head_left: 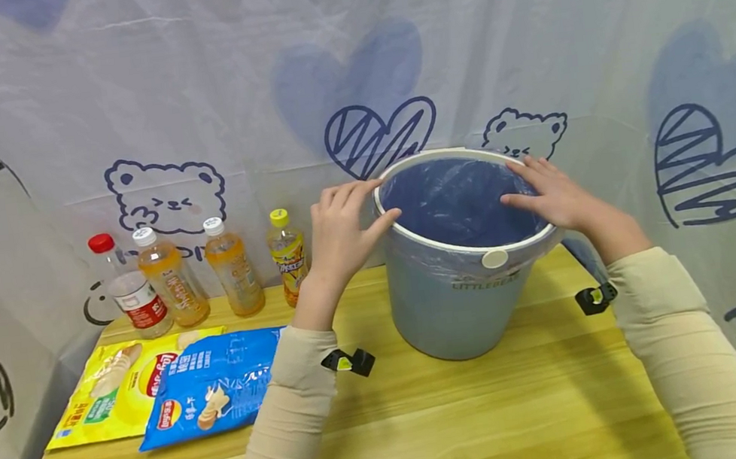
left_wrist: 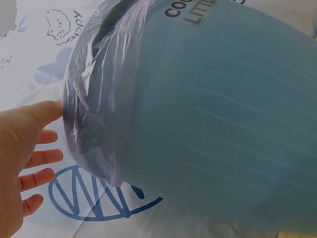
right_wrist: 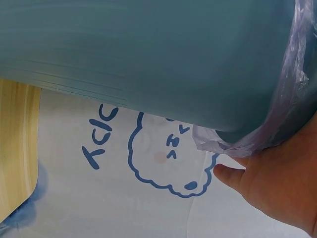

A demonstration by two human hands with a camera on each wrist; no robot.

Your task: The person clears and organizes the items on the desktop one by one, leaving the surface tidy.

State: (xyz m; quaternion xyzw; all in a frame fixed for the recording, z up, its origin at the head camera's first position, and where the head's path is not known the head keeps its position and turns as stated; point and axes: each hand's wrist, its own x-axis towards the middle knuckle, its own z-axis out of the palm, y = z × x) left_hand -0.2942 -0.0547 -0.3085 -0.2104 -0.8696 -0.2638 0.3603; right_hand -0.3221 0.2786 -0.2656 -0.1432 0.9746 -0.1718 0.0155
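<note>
A grey-blue trash bin stands upright on the table, with a thin translucent trash bag lining it. The bag folds over the top edge and hangs down outside, under a white ring on the rim. At the left of the rim is my left hand, fingers spread; its thumb touches the edge in the left wrist view. My right hand rests on the right side of the rim with fingers extended. In the right wrist view, the bag's loose edge lies beside that hand, whose fingertips are partly hidden.
Along the back left stand a red-capped bottle, two white-capped orange drink bottles and a yellow-capped bottle. Before them lie a yellow chip bag and a blue chip bag. A printed curtain surrounds the wooden table.
</note>
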